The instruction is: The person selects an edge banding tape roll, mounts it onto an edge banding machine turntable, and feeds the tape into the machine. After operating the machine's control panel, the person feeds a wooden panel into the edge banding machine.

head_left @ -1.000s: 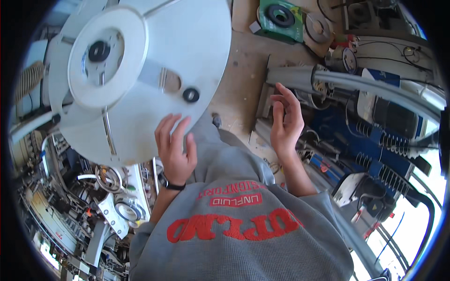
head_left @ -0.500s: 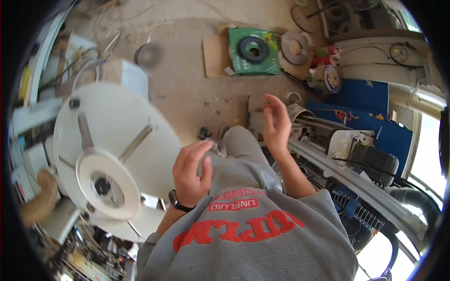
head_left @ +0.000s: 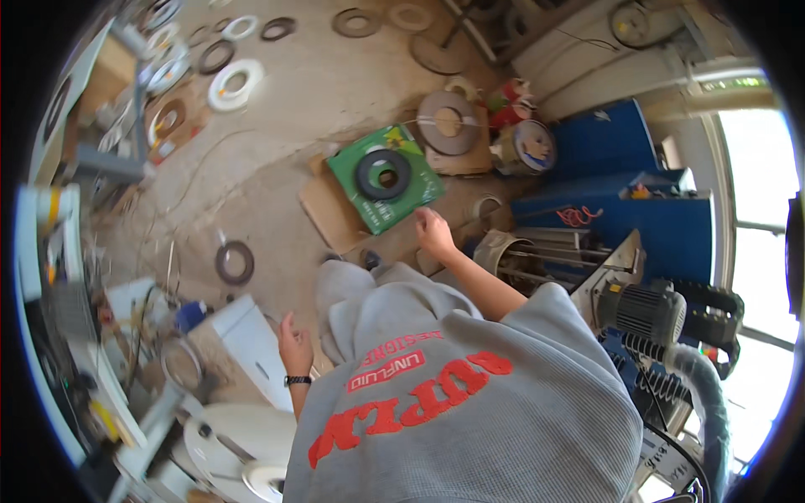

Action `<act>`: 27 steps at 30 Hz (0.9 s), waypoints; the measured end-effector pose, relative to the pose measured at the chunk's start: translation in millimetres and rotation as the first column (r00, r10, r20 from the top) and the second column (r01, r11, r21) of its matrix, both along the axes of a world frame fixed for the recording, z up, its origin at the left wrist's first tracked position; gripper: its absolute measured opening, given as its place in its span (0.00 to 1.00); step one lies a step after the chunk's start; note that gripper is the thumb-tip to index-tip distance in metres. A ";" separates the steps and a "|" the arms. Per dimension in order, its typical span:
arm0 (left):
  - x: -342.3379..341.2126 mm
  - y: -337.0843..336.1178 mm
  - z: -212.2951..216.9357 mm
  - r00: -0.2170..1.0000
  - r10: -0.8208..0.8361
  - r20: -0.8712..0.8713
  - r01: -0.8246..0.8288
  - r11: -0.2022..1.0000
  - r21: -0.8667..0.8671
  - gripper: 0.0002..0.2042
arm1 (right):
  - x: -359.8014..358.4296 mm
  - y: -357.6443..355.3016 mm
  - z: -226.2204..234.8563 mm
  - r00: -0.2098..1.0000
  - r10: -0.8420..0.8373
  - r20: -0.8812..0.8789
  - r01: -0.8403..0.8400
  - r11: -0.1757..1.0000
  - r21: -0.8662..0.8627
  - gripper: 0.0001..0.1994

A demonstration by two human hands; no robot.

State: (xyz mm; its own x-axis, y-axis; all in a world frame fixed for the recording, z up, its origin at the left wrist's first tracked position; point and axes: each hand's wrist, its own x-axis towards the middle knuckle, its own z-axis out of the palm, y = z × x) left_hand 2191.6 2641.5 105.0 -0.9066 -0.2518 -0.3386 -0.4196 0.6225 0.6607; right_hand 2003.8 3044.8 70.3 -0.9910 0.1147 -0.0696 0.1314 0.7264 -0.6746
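My right hand [head_left: 434, 235] reaches forward, close to the near corner of a green cardboard box [head_left: 406, 199] in the view. Its fingers are loosely bent and I see nothing in them. A dark coil ring [head_left: 382, 174] lies flat on top of the box. My left hand [head_left: 295, 348], with a dark watch at the wrist, hangs by my left side with fingers apart and nothing held. Nearest to it is a white box-like panel [head_left: 251, 348]. A brown cardboard sheet [head_left: 325, 205] sticks out from beneath the green box.
At lower left stands a white reel disc [head_left: 226, 448]. A dark ring [head_left: 235, 262] lies on the floor ahead. Several rings and coils, including a white one [head_left: 236, 85], lie farther off. A grey coil [head_left: 448, 123] sits beyond the box. Machinery with a motor [head_left: 641, 313] lines the right.
My body has turned and moved forward, bringing the green box nearer. The white reel has dropped to the lower left. My hands have spread apart, the left lowered beside me.
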 end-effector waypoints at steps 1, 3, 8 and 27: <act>-18.7 -16.1 -20.6 0.996 -0.078 -0.044 0.077 0.997 -0.022 0.25 | -7.9 29.5 -13.7 0.992 -0.023 0.122 0.015 0.998 0.061 0.16; -83.2 -26.0 -55.4 0.973 -0.232 -0.004 0.232 0.973 -0.004 0.24 | -19.2 84.8 -33.8 0.930 -0.119 0.347 0.061 0.983 0.174 0.15; -156.5 -132.0 -118.8 0.673 -0.619 0.404 0.663 0.748 0.041 0.23 | 14.8 129.5 -11.9 0.738 -0.509 0.443 0.371 0.854 0.364 0.15; -404.5 209.8 -129.7 0.877 -0.340 0.340 0.161 0.873 0.460 0.16 | -160.0 701.9 194.5 0.864 -0.500 -0.058 0.101 0.059 0.993 0.12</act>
